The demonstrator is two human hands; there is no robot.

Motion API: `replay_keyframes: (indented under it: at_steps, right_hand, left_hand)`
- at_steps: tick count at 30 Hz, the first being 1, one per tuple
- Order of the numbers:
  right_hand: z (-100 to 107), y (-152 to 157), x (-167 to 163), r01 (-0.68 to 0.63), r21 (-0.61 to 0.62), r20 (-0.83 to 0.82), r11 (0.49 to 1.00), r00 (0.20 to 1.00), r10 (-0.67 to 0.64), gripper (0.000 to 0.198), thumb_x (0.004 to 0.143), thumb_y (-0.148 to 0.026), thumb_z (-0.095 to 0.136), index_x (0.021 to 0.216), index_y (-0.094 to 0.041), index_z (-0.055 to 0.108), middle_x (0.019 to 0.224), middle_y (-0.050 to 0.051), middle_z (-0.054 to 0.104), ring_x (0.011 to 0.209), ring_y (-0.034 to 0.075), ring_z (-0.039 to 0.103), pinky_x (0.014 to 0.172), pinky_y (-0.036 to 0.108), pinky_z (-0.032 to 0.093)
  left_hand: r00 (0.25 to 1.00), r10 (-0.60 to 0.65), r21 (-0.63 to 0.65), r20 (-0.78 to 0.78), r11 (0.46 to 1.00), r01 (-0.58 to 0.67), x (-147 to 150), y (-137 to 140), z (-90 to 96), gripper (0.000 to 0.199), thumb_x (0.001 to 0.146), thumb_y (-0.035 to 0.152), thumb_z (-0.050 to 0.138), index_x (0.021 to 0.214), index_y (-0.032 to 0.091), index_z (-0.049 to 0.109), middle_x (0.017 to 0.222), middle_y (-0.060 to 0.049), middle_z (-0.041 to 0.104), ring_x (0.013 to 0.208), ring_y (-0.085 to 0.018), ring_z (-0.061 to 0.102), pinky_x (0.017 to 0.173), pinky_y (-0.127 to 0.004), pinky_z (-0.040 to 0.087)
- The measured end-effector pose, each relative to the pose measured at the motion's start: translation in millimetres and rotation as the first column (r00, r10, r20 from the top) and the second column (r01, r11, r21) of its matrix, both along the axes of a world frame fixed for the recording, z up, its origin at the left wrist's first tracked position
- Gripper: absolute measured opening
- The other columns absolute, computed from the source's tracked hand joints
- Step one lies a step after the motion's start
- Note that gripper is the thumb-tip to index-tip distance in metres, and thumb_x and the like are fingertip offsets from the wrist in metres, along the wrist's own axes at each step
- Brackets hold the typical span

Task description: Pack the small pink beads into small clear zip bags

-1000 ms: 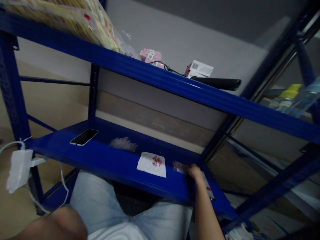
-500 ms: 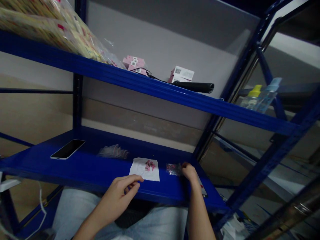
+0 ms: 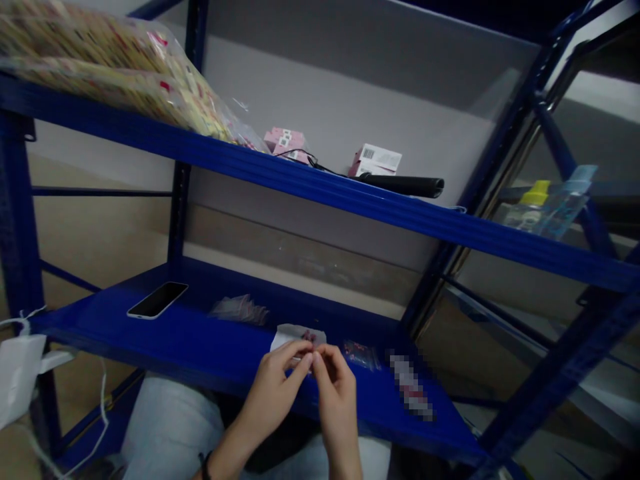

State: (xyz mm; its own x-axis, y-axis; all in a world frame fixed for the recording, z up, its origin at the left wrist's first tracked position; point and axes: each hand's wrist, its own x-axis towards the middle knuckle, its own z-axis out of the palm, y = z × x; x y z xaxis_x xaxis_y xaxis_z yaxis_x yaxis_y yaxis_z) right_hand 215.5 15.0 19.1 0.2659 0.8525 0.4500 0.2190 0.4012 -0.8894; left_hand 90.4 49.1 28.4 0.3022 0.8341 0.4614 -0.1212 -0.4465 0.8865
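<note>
My left hand and my right hand meet at the fingertips over the near edge of a white sheet of paper. Thumbs and forefingers are pinched together; whatever lies between them is too small or hidden to make out. Small pink-red pieces lie on the paper, partly covered by my fingers. Just right of the paper is a clear plastic bag with reddish pieces in it. To the left, several flat clear bags lie overlapping in a pile.
A phone lies at the left of the blue shelf. A pixelated item is at the right. The upper shelf carries filled plastic bags, pink boxes, a white-topped box and a black tube. A white charger hangs lower left.
My right hand has left the clear bag at the right and come to my left hand over the paper. Both hands now pinch together. The view has shifted slightly.
</note>
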Motion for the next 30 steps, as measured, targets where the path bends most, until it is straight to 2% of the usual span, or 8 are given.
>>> replay_keyframes:
  at_steps: [3, 6, 10, 15, 21, 25, 28, 30]
  right_hand:
    - [-8, 3, -16, -0.077, -0.013, -0.08, 0.997, 0.994, 0.075, 0.024, 0.091, -0.042, 0.058, 0.097, -0.02, 0.066, 0.096, 0.005, 0.067, 0.091, 0.021, 0.062, 0.084, 0.029, 0.049]
    - [-14, 8, -17, -0.12, -0.028, -0.063, 0.992, 0.991, 0.118, 0.024, 0.09, -0.041, 0.059, 0.096, -0.019, 0.066, 0.095, 0.005, 0.067, 0.09, 0.02, 0.062, 0.084, 0.029, 0.049]
    - [-20, 10, -17, -0.111, -0.081, 0.045, 0.99, 0.992, 0.115, 0.027, 0.092, -0.045, 0.055, 0.088, -0.019, 0.063, 0.081, 0.002, 0.063, 0.075, 0.017, 0.057, 0.071, 0.024, 0.046]
    - [-32, 14, -26, 0.089, -0.075, 0.255, 0.993, 0.965, -0.067, 0.028, 0.096, -0.043, 0.048, 0.082, -0.021, 0.058, 0.076, 0.002, 0.062, 0.069, 0.017, 0.056, 0.065, 0.024, 0.042]
    - [-34, 17, -24, 0.168, -0.011, 0.406, 0.986, 0.902, -0.149, 0.013, 0.094, -0.028, 0.045, 0.089, -0.022, 0.056, 0.079, 0.002, 0.062, 0.07, 0.019, 0.058, 0.065, 0.026, 0.039]
    - [-18, 13, -8, 0.096, -0.095, 0.558, 0.991, 0.829, -0.027, 0.019, 0.088, -0.018, 0.046, 0.078, -0.022, 0.061, 0.075, 0.002, 0.061, 0.072, 0.018, 0.058, 0.066, 0.025, 0.037]
    - [-8, 10, -2, 0.008, -0.179, 0.637, 0.984, 0.763, 0.109, 0.026, 0.085, -0.013, 0.045, 0.074, -0.022, 0.068, 0.079, 0.004, 0.064, 0.077, 0.018, 0.06, 0.069, 0.024, 0.038]
    - [-7, 12, -4, 0.015, -0.201, 0.659, 0.979, 0.741, 0.124, 0.028, 0.086, -0.015, 0.046, 0.071, -0.021, 0.069, 0.079, 0.005, 0.065, 0.075, 0.018, 0.061, 0.068, 0.024, 0.039]
  left_hand:
    - [0.998, 0.048, -0.048, 0.036, 0.998, -0.046, -7, -3, -10.8, 0.026, 0.092, 0.036, 0.06, 0.11, 0.022, 0.072, 0.112, -0.009, 0.072, 0.099, -0.024, 0.068, 0.088, -0.029, 0.054]
    - [0.997, 0.072, -0.05, 0.009, 0.996, -0.071, -15, -3, -17.1, 0.024, 0.093, 0.037, 0.059, 0.105, 0.021, 0.072, 0.104, -0.007, 0.073, 0.093, -0.023, 0.069, 0.082, -0.026, 0.053]
    - [0.972, 0.159, 0.088, -0.172, 0.985, -0.146, -21, 3, -22.4, 0.03, 0.099, 0.035, 0.046, 0.082, 0.02, 0.066, 0.075, -0.003, 0.066, 0.07, -0.017, 0.062, 0.066, -0.023, 0.046]
    - [0.815, 0.347, 0.297, -0.463, 0.928, -0.226, -21, 16, -36.4, 0.028, 0.1, 0.026, 0.037, 0.078, 0.021, 0.054, 0.077, -0.004, 0.063, 0.072, -0.02, 0.061, 0.066, -0.027, 0.039]
    - [0.686, 0.355, 0.301, -0.635, 0.932, -0.203, -26, 22, -37.9, 0.024, 0.097, 0.019, 0.037, 0.079, 0.021, 0.053, 0.083, -0.005, 0.067, 0.076, -0.021, 0.065, 0.067, -0.028, 0.037]
    - [0.633, 0.363, 0.327, -0.684, 0.928, -0.179, -35, 25, -33.1, 0.024, 0.095, 0.019, 0.04, 0.078, 0.02, 0.056, 0.081, -0.006, 0.069, 0.078, -0.023, 0.066, 0.067, -0.029, 0.036]
    - [0.609, 0.321, 0.342, -0.725, 0.936, -0.086, -39, 29, -23.9, 0.022, 0.092, 0.02, 0.045, 0.077, 0.02, 0.061, 0.078, -0.006, 0.069, 0.079, -0.025, 0.066, 0.066, -0.029, 0.036]
    - [0.594, 0.295, 0.355, -0.749, 0.935, -0.016, -37, 31, -12.7, 0.02, 0.089, 0.021, 0.049, 0.076, 0.019, 0.063, 0.076, -0.007, 0.069, 0.079, -0.026, 0.066, 0.065, -0.03, 0.036]
